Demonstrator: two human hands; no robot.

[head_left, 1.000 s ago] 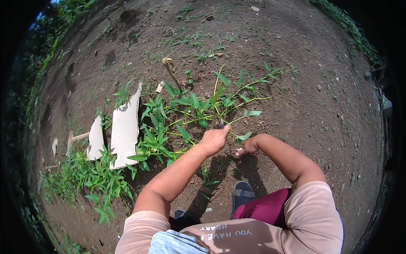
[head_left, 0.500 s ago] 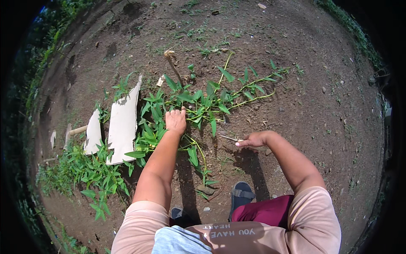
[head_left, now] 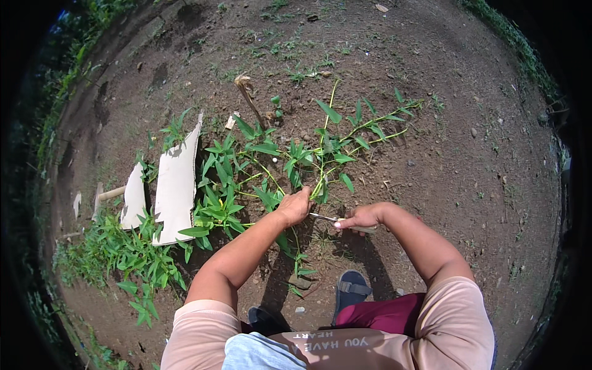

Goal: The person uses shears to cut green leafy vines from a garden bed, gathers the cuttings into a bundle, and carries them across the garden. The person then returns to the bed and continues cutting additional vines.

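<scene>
My left hand (head_left: pixel 295 206) is closed around the lower stems of a green leafy plant (head_left: pixel 296 157) that sprawls over bare soil. My right hand (head_left: pixel 361 217) grips a knife (head_left: pixel 325 217), its thin blade pointing left toward the stems just beside the left hand. The blade tip sits close to the gripped stems; whether it touches them I cannot tell. Long stalks with narrow leaves (head_left: pixel 370 126) run off to the upper right.
Two pale torn cardboard pieces (head_left: pixel 176 185) lie to the left among low weeds (head_left: pixel 123 259). A short wooden stake (head_left: pixel 246 95) stands behind the plant. My sandalled foot (head_left: pixel 351 290) rests on the dirt below the hands. Brown soil (head_left: pixel 468 172) surrounds everything.
My left hand moved from higher up among the leaves back down to the stems near my right hand. My right hand stayed about where it was, its knife blade now at the stems.
</scene>
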